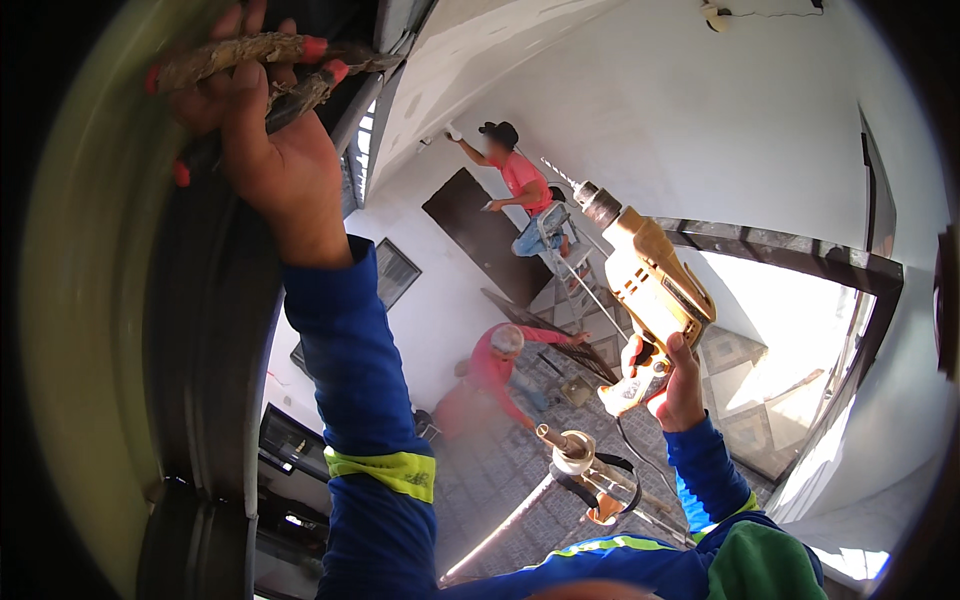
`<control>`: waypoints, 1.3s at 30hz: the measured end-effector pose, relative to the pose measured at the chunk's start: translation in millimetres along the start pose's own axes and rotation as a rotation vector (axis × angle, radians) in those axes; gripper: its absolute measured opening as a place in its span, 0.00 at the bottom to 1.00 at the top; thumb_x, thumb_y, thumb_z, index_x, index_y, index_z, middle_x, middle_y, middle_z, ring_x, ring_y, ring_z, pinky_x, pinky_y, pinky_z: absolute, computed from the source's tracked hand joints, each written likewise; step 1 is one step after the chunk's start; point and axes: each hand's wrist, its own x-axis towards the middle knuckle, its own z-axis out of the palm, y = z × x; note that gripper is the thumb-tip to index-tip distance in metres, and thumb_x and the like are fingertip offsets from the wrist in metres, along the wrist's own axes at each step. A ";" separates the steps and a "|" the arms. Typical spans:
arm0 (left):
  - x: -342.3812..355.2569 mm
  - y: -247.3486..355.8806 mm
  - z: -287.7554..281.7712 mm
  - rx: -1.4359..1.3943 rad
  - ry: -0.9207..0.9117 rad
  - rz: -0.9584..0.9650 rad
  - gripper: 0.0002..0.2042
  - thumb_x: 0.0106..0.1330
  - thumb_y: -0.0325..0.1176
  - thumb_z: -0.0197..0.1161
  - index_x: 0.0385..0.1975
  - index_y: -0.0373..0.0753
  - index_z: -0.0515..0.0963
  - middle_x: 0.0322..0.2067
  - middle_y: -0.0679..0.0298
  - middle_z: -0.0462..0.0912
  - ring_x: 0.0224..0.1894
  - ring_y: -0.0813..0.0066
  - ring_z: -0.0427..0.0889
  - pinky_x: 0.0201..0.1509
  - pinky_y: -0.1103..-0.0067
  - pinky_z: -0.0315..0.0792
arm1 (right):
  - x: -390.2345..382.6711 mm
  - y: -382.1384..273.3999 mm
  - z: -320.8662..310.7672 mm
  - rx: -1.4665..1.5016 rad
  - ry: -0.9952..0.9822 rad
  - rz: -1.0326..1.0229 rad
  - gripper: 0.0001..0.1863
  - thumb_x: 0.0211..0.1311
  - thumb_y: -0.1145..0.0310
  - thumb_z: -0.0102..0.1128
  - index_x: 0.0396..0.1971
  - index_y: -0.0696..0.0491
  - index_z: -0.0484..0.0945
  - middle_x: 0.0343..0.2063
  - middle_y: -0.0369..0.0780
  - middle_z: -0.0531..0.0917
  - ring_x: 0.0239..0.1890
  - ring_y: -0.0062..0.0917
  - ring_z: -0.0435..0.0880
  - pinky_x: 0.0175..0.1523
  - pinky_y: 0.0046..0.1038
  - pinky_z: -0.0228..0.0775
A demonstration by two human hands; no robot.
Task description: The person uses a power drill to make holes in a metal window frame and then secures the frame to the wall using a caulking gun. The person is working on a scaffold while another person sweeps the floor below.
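Note:
High at the upper left, my left hand [290, 170] is closed around pliers [232, 56] with worn brown handles and red patches. Their jaws point right, beside a dark metal frame; whether they touch it I cannot tell. My right hand [682, 388] grips the handle of a yellow power drill [650, 275], held up at the right. A long spiral drill bit [560, 173] sticks out of its chuck and points up and left, apart from any surface. The drill's cord [637, 450] hangs down below the grip.
Below me stands a pole top [568, 452] with a beige collar and straps. A person in pink [525, 180] works on a stepladder [555, 235]; another person in pink [490, 370] bends over the tiled floor. A dark door frame [790, 250] opens at the right.

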 end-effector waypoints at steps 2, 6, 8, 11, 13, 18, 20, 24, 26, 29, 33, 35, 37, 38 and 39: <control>-0.2 2.5 -0.2 -0.022 0.011 -0.009 0.24 0.73 0.34 0.55 0.66 0.37 0.59 0.63 0.45 0.69 0.66 0.42 0.73 0.66 0.49 0.73 | -3.8 -1.2 -1.1 -0.007 0.013 -0.003 0.31 0.67 0.48 0.66 0.55 0.59 0.75 0.30 0.41 0.83 0.30 0.27 0.82 0.35 0.30 0.76; -0.6 11.0 2.4 -0.011 0.080 -0.116 0.27 0.72 0.25 0.57 0.68 0.40 0.56 0.65 0.45 0.67 0.66 0.43 0.72 0.69 0.48 0.72 | -10.9 -3.8 -3.5 -0.037 0.027 0.005 0.31 0.67 0.47 0.66 0.56 0.59 0.74 0.29 0.41 0.83 0.30 0.27 0.81 0.35 0.29 0.75; 1.4 11.3 1.2 0.036 0.063 -0.112 0.29 0.70 0.21 0.58 0.69 0.42 0.57 0.65 0.45 0.68 0.66 0.44 0.72 0.69 0.50 0.72 | -14.0 -3.8 -4.7 -0.045 0.031 0.009 0.32 0.67 0.47 0.66 0.56 0.59 0.74 0.29 0.41 0.82 0.30 0.27 0.81 0.35 0.29 0.75; 6.4 7.9 -9.6 0.577 -0.084 0.178 0.29 0.66 0.16 0.61 0.66 0.44 0.67 0.64 0.47 0.71 0.66 0.45 0.73 0.68 0.56 0.73 | -16.6 -2.6 -6.5 -0.083 0.021 0.006 0.34 0.67 0.42 0.63 0.56 0.59 0.73 0.29 0.41 0.81 0.30 0.27 0.80 0.36 0.29 0.74; 11.5 5.5 -20.9 1.264 -0.246 0.493 0.26 0.63 0.15 0.62 0.61 0.43 0.75 0.62 0.49 0.74 0.64 0.47 0.75 0.67 0.59 0.73 | -18.2 -2.0 -7.5 -0.140 0.007 -0.010 0.38 0.67 0.34 0.59 0.54 0.59 0.73 0.30 0.40 0.80 0.29 0.27 0.79 0.35 0.29 0.73; 30.8 3.2 -27.1 1.376 -0.232 0.553 0.20 0.60 0.14 0.63 0.51 0.41 0.83 0.58 0.51 0.79 0.58 0.50 0.81 0.64 0.65 0.75 | -23.8 -2.8 -9.6 -0.171 0.057 0.004 0.37 0.69 0.34 0.56 0.53 0.58 0.73 0.30 0.40 0.79 0.30 0.26 0.78 0.36 0.29 0.71; 34.1 6.9 -14.1 1.373 -0.283 0.545 0.19 0.61 0.15 0.62 0.51 0.40 0.83 0.55 0.51 0.81 0.54 0.51 0.83 0.61 0.65 0.77 | -25.2 -3.4 -10.3 -0.179 0.063 0.009 0.38 0.68 0.34 0.56 0.54 0.58 0.73 0.31 0.40 0.79 0.30 0.26 0.78 0.36 0.29 0.71; 24.1 16.1 32.4 0.854 -0.055 0.352 0.17 0.68 0.30 0.61 0.56 0.39 0.76 0.37 0.61 0.79 0.30 0.70 0.79 0.34 0.77 0.73 | -25.8 -3.7 -10.8 -0.155 0.090 0.033 0.38 0.68 0.34 0.57 0.54 0.58 0.72 0.31 0.39 0.79 0.30 0.26 0.78 0.36 0.29 0.70; 29.0 27.4 43.5 0.356 -0.012 0.024 0.21 0.71 0.36 0.61 0.62 0.40 0.71 0.31 0.65 0.77 0.22 0.78 0.75 0.25 0.82 0.71 | -26.3 -4.5 -9.9 -0.143 0.091 0.036 0.39 0.67 0.34 0.58 0.54 0.59 0.72 0.30 0.39 0.79 0.30 0.26 0.78 0.36 0.29 0.70; 34.4 35.7 42.0 0.101 -0.144 -0.281 0.26 0.72 0.34 0.57 0.70 0.40 0.65 0.34 0.63 0.78 0.25 0.77 0.77 0.32 0.81 0.77 | -28.0 -9.4 -8.3 -0.152 0.070 0.028 0.39 0.66 0.34 0.60 0.54 0.59 0.73 0.31 0.40 0.80 0.31 0.26 0.79 0.36 0.29 0.72; 8.4 11.5 46.4 0.384 0.148 0.153 0.21 0.74 0.35 0.55 0.64 0.40 0.70 0.35 0.63 0.79 0.26 0.76 0.79 0.35 0.80 0.79 | -29.4 -15.9 -4.6 -0.158 0.060 0.000 0.39 0.65 0.36 0.63 0.54 0.60 0.73 0.31 0.41 0.81 0.32 0.26 0.80 0.36 0.29 0.75; 7.1 -6.6 31.0 0.511 0.080 0.226 0.18 0.72 0.31 0.56 0.61 0.39 0.72 0.38 0.58 0.81 0.29 0.68 0.82 0.41 0.74 0.81 | -29.3 -17.6 -2.9 -0.123 0.042 -0.006 0.35 0.65 0.41 0.65 0.54 0.60 0.74 0.32 0.41 0.82 0.33 0.27 0.82 0.36 0.30 0.76; 15.6 -12.9 6.2 0.816 -0.141 0.220 0.19 0.69 0.21 0.56 0.60 0.37 0.72 0.44 0.48 0.84 0.35 0.53 0.88 0.52 0.63 0.85 | -27.9 -18.3 -1.3 -0.033 0.003 -0.019 0.29 0.66 0.49 0.67 0.53 0.59 0.76 0.32 0.42 0.84 0.33 0.28 0.84 0.36 0.30 0.78; 17.1 -19.0 -0.9 0.650 -0.048 0.116 0.19 0.70 0.24 0.56 0.61 0.36 0.70 0.44 0.47 0.83 0.33 0.54 0.88 0.50 0.62 0.86 | -26.8 -18.4 -0.4 -0.028 0.010 0.003 0.29 0.66 0.50 0.68 0.53 0.59 0.76 0.32 0.42 0.85 0.33 0.29 0.85 0.37 0.30 0.78; 19.1 -23.1 -5.9 0.484 0.042 0.014 0.19 0.71 0.26 0.55 0.61 0.35 0.68 0.44 0.47 0.83 0.31 0.54 0.88 0.49 0.61 0.86 | -25.3 -18.2 0.5 -0.007 -0.011 0.006 0.29 0.66 0.50 0.68 0.54 0.60 0.76 0.32 0.42 0.85 0.33 0.29 0.85 0.37 0.30 0.78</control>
